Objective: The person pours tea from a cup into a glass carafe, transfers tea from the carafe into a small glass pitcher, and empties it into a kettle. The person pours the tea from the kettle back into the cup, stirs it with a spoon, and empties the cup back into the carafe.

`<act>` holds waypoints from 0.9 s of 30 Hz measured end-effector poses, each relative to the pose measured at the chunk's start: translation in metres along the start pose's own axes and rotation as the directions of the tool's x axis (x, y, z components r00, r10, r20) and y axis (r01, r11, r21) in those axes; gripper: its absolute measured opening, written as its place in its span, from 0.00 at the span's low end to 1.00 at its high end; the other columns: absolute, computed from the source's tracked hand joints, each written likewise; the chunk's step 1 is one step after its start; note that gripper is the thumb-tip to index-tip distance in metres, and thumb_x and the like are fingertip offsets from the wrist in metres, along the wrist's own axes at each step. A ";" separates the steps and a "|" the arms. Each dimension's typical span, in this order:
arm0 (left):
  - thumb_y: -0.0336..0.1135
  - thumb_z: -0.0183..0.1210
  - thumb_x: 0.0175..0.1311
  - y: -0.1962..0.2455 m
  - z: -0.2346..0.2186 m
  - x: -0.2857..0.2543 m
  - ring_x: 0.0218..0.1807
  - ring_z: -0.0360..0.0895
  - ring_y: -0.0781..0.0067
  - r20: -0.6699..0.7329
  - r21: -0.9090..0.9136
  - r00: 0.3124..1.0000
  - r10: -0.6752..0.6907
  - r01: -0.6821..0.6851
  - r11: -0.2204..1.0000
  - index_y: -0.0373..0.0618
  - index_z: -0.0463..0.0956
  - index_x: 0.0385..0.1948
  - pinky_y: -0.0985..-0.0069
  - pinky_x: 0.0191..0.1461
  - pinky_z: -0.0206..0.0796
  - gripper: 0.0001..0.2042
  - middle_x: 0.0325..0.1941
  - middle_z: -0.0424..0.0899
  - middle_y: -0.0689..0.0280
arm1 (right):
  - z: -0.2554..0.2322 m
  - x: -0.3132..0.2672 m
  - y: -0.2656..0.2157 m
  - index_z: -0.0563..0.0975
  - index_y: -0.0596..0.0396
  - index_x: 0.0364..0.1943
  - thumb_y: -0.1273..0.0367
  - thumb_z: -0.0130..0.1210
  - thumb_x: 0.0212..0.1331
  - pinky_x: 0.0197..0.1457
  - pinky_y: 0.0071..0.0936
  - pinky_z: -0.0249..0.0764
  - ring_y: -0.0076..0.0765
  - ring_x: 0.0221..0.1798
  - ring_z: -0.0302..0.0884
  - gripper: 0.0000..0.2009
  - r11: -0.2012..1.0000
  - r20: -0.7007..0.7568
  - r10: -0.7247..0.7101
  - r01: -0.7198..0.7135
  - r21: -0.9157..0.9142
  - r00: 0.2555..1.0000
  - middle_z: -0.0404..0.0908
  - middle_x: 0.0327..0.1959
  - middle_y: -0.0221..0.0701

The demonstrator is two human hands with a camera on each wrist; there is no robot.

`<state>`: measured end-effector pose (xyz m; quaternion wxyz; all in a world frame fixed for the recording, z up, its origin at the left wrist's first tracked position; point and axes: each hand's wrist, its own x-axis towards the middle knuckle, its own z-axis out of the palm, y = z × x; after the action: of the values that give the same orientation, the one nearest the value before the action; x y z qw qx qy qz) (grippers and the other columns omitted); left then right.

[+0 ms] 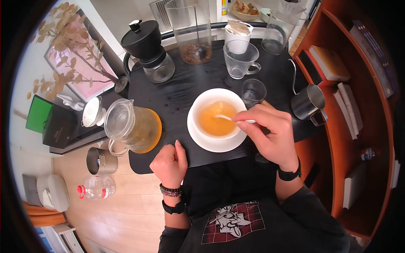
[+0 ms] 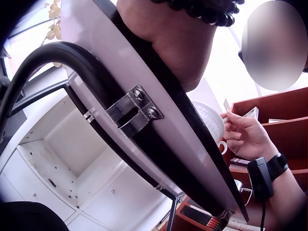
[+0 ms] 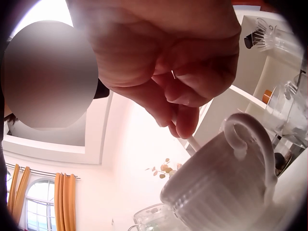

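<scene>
My right hand (image 1: 270, 130) pinches the handle of a white spoon (image 1: 224, 117) between thumb and fingertips. The spoon's other end dips into amber liquid in a white cup (image 1: 198, 103), which stands on a white saucer (image 1: 215, 146). Seen from the right wrist, the cup (image 3: 216, 187) has ribbed sides and a looped handle, with the hand just above its rim. At the table's near edge rests my left hand (image 1: 169, 165), fingers curled in a fist, thumb extended, nothing held. A glass pitcher (image 1: 135, 126) of amber liquid is to its left.
On the black table (image 1: 177, 109) stand a coffee grinder (image 1: 147, 50), a tall clear canister (image 1: 192, 33), a glass mug (image 1: 240, 61), a small glass (image 1: 253, 92) and a gooseneck steel kettle (image 1: 310, 102). A wooden bookshelf (image 1: 333, 168) borders the right. A plastic bottle (image 1: 99, 187) lies on the floor.
</scene>
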<state>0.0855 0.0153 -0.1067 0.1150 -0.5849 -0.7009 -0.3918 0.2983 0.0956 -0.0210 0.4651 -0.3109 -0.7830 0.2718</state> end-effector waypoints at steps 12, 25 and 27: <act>0.29 0.58 0.54 -0.001 0.000 -0.001 0.09 0.58 0.64 0.009 0.014 1.000 0.004 -0.005 1.000 0.44 0.61 0.08 0.72 0.14 0.48 0.17 0.08 0.61 0.64 | -0.010 -0.008 0.000 0.80 0.62 0.32 0.79 0.58 0.48 0.22 0.19 0.64 0.26 0.19 0.71 0.06 0.999 -0.052 -0.035 0.035 0.006 0.998 0.77 0.22 0.35; 0.29 0.57 0.55 0.000 0.000 -0.001 0.09 0.58 0.65 0.025 0.029 1.000 0.004 -0.005 1.000 0.43 0.59 0.08 0.72 0.14 0.48 0.18 0.08 0.61 0.65 | -0.010 -0.032 0.004 0.80 0.62 0.34 0.81 0.57 0.48 0.29 0.18 0.71 0.28 0.27 0.78 0.08 0.997 -0.143 0.042 -0.034 0.063 0.989 0.81 0.29 0.38; 0.29 0.57 0.56 0.000 0.002 0.000 0.10 0.55 0.67 0.016 0.011 1.000 -0.003 0.002 1.000 0.42 0.58 0.09 0.73 0.15 0.47 0.19 0.08 0.59 0.64 | -0.009 -0.039 0.006 0.80 0.62 0.35 0.81 0.56 0.49 0.28 0.17 0.71 0.27 0.27 0.78 0.08 0.995 -0.213 0.084 -0.069 0.079 0.973 0.81 0.29 0.38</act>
<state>0.0866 0.0163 -0.1080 0.1122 -0.5864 -0.7046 -0.3835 0.3224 0.0722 -0.0430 0.5474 -0.3518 -0.7051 0.2818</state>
